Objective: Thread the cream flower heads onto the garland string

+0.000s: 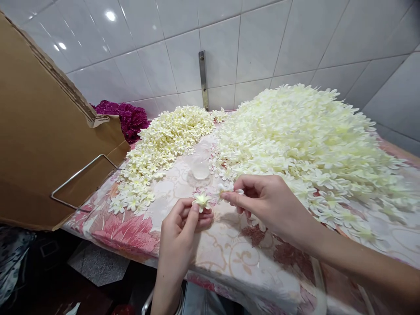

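My left hand (pixel 183 227) pinches an artificial flower (pixel 201 201), pale yellow-white with pointed petals, between thumb and fingertips. To its right, my right hand (pixel 262 199) grips a white flower (pixel 225 190) by thumb and forefinger, with part of it hidden by the fingers. The two flowers are apart, held a little above the tablecloth. Just beyond the hands stands a small clear container (pixel 200 168). A large heap of pale loose flowers (pixel 295 127) spreads at the right, close to my right hand. Back left lies a smaller heap of creamier flowers (pixel 173 133).
A big cardboard box (pixel 52 131) stands at the left, beside a bent metal handle (pixel 75 177). Purple flowers (pixel 129 116) lie behind it. White wall tiles (pixel 262 43) with a metal bracket (pixel 203 81) bound the back. The floral tablecloth (pixel 229 258) covers the table to its front edge.
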Tool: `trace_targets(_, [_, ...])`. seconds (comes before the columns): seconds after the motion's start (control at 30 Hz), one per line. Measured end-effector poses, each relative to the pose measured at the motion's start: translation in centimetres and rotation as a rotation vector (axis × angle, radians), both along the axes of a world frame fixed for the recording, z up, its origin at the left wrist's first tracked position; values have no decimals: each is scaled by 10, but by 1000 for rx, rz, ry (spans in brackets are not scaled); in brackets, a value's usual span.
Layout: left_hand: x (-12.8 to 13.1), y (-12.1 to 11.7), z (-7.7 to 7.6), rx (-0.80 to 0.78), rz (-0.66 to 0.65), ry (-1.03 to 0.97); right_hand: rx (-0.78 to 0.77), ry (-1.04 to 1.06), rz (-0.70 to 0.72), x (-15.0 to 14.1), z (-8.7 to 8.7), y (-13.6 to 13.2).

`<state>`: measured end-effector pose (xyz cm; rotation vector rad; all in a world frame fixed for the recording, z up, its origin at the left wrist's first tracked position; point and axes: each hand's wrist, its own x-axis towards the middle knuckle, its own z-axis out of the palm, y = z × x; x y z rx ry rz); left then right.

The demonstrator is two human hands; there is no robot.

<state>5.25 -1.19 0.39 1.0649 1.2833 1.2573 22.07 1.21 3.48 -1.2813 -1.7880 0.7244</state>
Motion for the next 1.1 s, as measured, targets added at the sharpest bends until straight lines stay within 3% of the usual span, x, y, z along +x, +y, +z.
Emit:
trace_targets(0.13, [1, -2, -1, 1, 7, -16, 101, -67, -129, 4, 5, 3])
trace_targets(0.33, [2, -1, 1, -1, 20, -5, 123, -159, -97, 21, 7, 15])
trace_targets(0.4, [2, 0, 0, 1, 19, 0, 256, -302, -171, 25, 7, 18])
trace_targets(0.47, [2, 0, -1, 6, 10, 0, 487, -447, -239, 25, 7, 17])
trace_targets(0.57, [1, -1, -1, 20, -41, 7, 700, -503, -67, 15, 3, 9])
trace_targets(0.63, [0, -2, 0, 20, -103, 30, 706, -496, 135, 5, -2, 1])
trace_targets(0.7, [-2, -3, 2, 27, -170, 77, 716, -526, 231, -3, -7, -4])
trace_targets(0.77, [-4, -4, 4, 43, -209, 136, 701, -530, 252, -7, -13, -7])
trace_targets(0.93, [-5, -3, 4, 70, -207, 123, 487, -402, 267, -8, -19, -7])
trace_targets(1.1, [0, -5, 3, 84, -95, 85, 356, -245, 206, -6, -15, -7])
